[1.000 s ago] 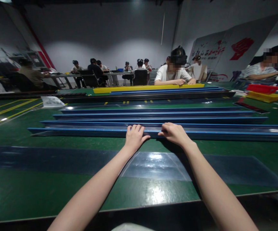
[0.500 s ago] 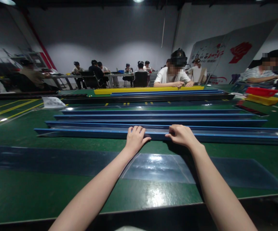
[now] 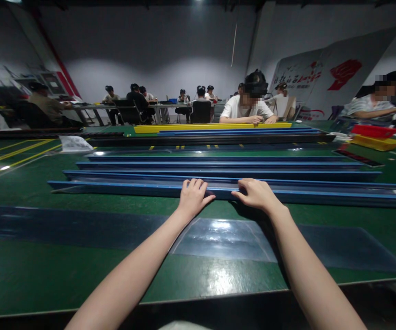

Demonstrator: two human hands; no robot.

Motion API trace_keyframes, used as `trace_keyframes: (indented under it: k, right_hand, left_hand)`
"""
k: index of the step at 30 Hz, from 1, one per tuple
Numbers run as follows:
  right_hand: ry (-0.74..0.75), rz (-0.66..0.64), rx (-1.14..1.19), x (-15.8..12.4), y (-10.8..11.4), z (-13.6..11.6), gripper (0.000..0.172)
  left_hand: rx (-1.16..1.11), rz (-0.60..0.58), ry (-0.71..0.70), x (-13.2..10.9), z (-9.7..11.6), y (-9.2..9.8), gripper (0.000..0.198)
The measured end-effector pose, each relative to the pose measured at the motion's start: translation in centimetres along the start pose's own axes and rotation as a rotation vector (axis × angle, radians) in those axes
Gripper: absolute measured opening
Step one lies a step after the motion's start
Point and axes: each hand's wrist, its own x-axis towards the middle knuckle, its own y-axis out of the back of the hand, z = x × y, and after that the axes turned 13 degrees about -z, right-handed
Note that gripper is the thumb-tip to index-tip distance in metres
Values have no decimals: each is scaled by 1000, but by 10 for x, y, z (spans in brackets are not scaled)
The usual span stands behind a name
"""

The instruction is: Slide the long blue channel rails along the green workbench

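A long blue channel strip (image 3: pixel 132 189) with raised side walls lies across the green table in front of me. My left hand (image 3: pixel 193 198) grips its near wall, fingers hooked over the top edge and thumb stretched to the right along the outside. A short way to the right, my right hand (image 3: pixel 255 195) holds the same wall, with curled fingers over the edge and the thumb pointing left. The fingertips of both hands are hidden inside the channel. Between my forearms and beyond them runs a flat clear plastic sheet (image 3: pixel 338 245).
Behind the held strip lie more blue strips (image 3: pixel 143 165), a black strip (image 3: pixel 211 140) and a yellow strip (image 3: pixel 177 129). A person in white (image 3: pixel 228 110) works at the far side. Red and yellow trays (image 3: pixel 376 143) stand at right, and a white paper (image 3: pixel 75 144) at left.
My right hand has shifted slightly left along the blue channel strip, its thumb reaching further left. My left hand keeps its hold. The view has tilted a little.
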Motion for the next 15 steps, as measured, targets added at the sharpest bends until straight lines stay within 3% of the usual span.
trace_keyframes:
  k: [15]
  right_hand:
    - [85, -13, 0, 4, -6, -12, 32]
  left_hand:
    - [20, 18, -6, 0, 1, 0, 38]
